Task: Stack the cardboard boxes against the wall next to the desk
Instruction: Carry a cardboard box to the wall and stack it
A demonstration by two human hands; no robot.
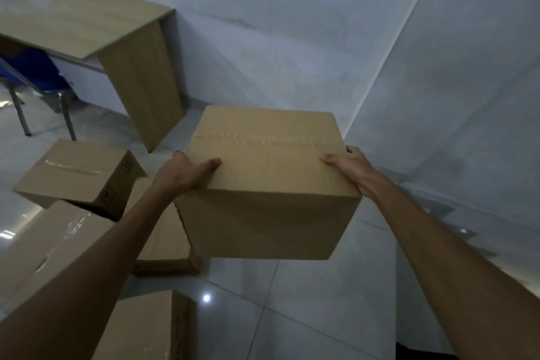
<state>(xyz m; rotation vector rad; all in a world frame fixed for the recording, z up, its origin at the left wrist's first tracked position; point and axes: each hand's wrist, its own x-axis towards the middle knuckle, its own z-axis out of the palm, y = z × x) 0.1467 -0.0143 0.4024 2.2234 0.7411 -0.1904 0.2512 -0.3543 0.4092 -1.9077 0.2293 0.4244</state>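
While both hands grip taped cardboard box, label print unreadable

The fingers of the left hand and right hand are disappearing behind the sides of a taped brown cardboard box, leaving only thumbs showing on its top. A light wooden desk is running off the left edge, its surface blurring. A blue metal-legged chair is hiding partly beneath it. The left forearm is covering much of a flat brown carton, while the bottom edge is cutting off another brown carton.
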